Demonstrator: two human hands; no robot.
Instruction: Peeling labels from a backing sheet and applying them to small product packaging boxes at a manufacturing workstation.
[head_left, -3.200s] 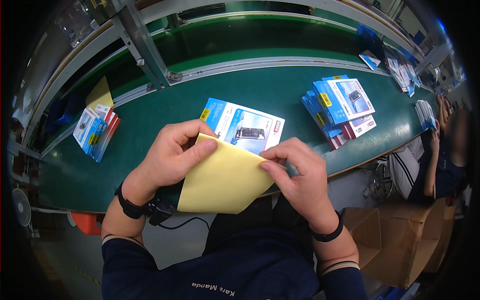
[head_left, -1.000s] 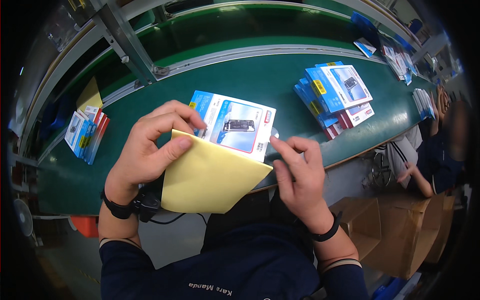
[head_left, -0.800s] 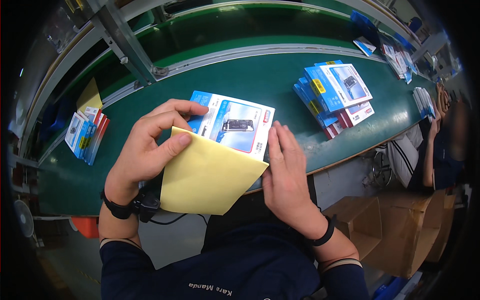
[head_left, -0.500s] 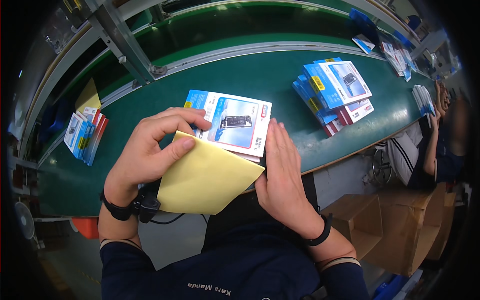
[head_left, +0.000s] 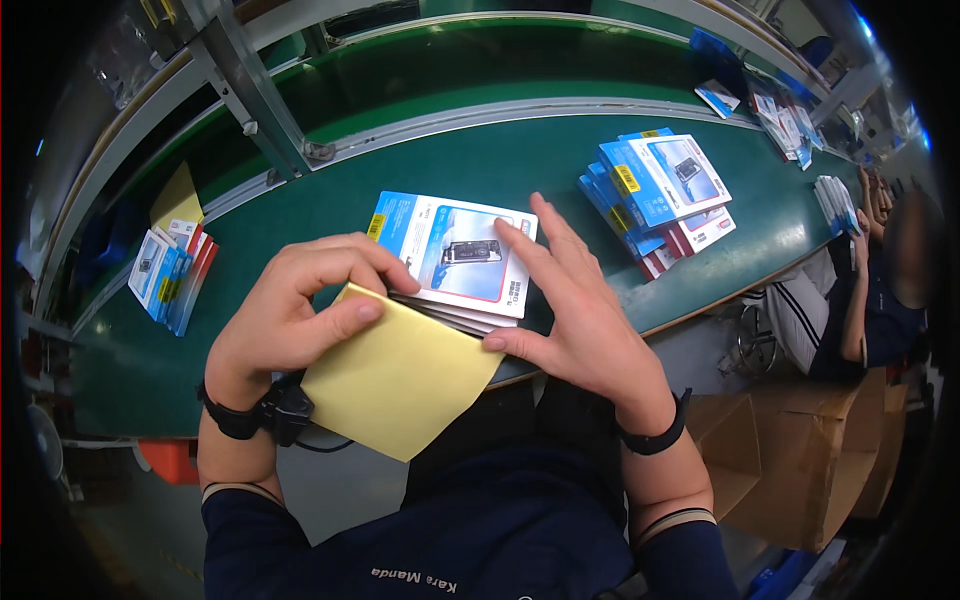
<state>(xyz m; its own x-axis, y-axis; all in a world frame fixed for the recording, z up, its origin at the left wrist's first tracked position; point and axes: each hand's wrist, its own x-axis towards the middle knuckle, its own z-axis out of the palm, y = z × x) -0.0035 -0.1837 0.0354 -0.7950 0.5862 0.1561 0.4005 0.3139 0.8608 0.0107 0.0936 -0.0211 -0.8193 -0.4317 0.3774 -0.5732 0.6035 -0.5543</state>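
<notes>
In front of me on the green table lies a small stack of flat blue-and-white boxes (head_left: 470,248), the top one printed with a picture of a phone's inside. My left hand (head_left: 300,305) pinches the upper left edge of a yellow paper sheet (head_left: 400,375), thumb on top, its fingers curled against the near side of the stack. The sheet slants down from the boxes toward my lap. Fingers spread, my right hand (head_left: 595,335) is at the right end of the stack. Its thumb meets the sheet's right corner, and its index finger reaches over the top box.
A higher stack of similar boxes (head_left: 660,195) stands to the right. At the far left are more boxes (head_left: 165,275) with a yellow sheet (head_left: 178,197). A metal frame (head_left: 430,122) borders the table's back. On the right sit a co-worker (head_left: 875,300) and cardboard cartons (head_left: 800,460).
My right hand has lifted from the boxes' right side, its fingers spreading apart and its thumb coming to the sheet's corner. The yellow sheet has shifted slightly left and down.
</notes>
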